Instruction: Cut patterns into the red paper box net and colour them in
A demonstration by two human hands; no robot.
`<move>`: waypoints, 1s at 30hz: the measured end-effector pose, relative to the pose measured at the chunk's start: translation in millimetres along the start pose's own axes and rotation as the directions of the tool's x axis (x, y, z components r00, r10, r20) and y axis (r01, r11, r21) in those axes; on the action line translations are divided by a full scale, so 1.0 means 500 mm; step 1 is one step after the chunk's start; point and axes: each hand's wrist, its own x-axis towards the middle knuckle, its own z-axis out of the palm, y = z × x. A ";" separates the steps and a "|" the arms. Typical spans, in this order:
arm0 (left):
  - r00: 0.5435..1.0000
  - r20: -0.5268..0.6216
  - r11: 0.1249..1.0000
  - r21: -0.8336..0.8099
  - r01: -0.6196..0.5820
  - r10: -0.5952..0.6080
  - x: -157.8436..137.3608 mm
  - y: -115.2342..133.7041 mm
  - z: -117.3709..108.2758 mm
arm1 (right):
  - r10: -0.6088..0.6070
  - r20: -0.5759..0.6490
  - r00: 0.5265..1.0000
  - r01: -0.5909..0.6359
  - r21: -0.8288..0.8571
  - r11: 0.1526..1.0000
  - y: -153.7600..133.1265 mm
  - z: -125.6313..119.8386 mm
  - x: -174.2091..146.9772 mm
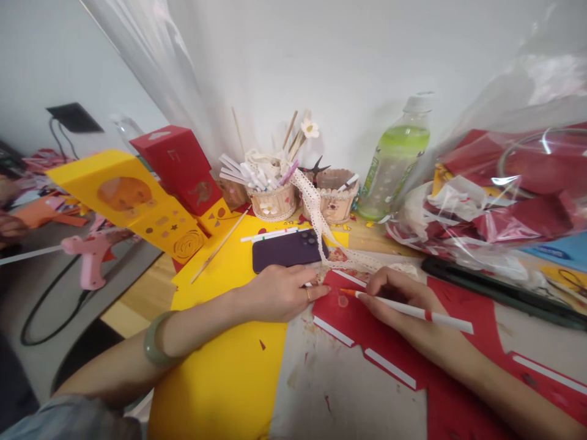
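Note:
My right hand (406, 293) is closed round a white felt-tip pen (408, 308) with an orange tip and an orange band. The tip points at a small orange outline on the red card (389, 345), a cut and folded piece with white strips along its edges. My left hand (279, 293), with a ring on one finger and a green bangle on the wrist, reaches to the card's left end. Its fingers are stretched out, the tips resting at the card's edge; the thumb is hidden. Just beyond the left hand lies a dark purple phone (287, 250).
Yellow card (220, 379) covers the left of the table. Yellow (105, 177) and red (177, 165) card boxes stand behind it. A pink glue gun (89, 260), pen basket (274, 205), lace ribbon (316, 214), green drink bottle (397, 159) and clear plastic bag (495, 201) surround the work.

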 end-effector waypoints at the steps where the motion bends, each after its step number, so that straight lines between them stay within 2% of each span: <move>1: 1.000 0.006 1.000 0.002 0.006 -0.006 0.001 0.000 0.000 | 0.001 0.007 1.000 -0.001 -0.010 1.000 0.001 0.000 0.000; 18: 1.000 0.005 1.000 0.005 0.021 -0.021 -0.002 -0.004 0.008 | 0.029 0.000 1.000 -0.029 -0.148 0.989 0.005 0.003 -0.003; 30: 1.000 0.007 1.000 0.011 0.025 -0.025 -0.004 -0.006 0.008 | 0.049 0.043 0.998 -0.047 -0.035 0.998 0.012 -0.001 -0.007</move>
